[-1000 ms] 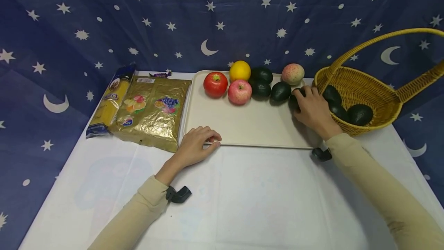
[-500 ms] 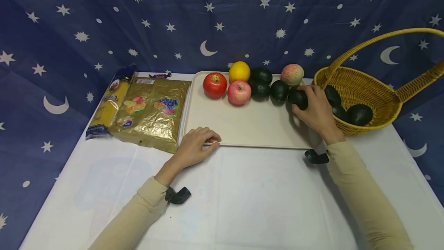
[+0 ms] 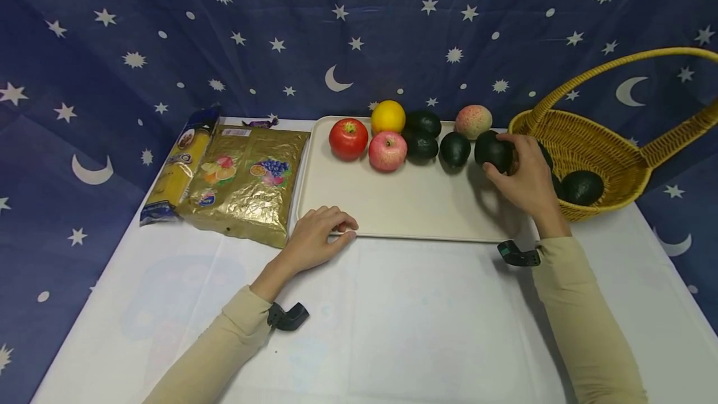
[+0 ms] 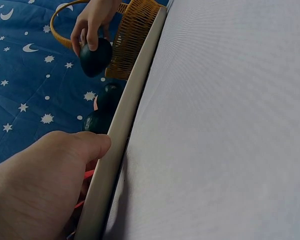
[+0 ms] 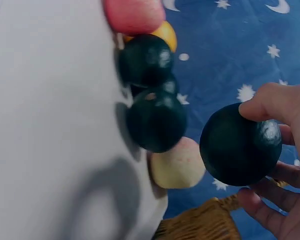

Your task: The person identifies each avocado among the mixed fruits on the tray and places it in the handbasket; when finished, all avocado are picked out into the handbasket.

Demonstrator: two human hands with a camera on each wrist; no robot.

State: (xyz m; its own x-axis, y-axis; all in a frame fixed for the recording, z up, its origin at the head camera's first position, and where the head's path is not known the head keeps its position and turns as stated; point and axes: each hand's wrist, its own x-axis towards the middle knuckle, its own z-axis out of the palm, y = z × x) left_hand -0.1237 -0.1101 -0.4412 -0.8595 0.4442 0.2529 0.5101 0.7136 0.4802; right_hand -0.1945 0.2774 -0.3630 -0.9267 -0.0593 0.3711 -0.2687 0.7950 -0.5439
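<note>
My right hand [image 3: 526,173] grips a dark green avocado [image 3: 493,151] above the right end of the cream tray [image 3: 392,204], beside the wicker basket [image 3: 628,195]. In the right wrist view, thumb and fingers curl round this avocado [image 5: 235,145], which hangs clear of the tray. My left hand [image 3: 320,235] rests on the tray's front left rim, its fingers loosely bent and holding nothing. Along the tray's back lie a red tomato-like fruit [image 3: 348,139], an apple [image 3: 387,151], an orange-yellow fruit [image 3: 388,117], a peach [image 3: 473,121] and more avocados [image 3: 455,150].
Several avocados [image 3: 582,187] lie inside the basket, whose tall handle [image 3: 628,55] arches up at the right. Left of the tray are a gold fruit-printed bag [image 3: 247,179], a yellow-and-blue pasta packet [image 3: 179,164] and a small purple wrapped candy [image 3: 260,123].
My right hand has lifted the avocado off the tray and shifted slightly right towards the basket with it. The left hand stays where it was.
</note>
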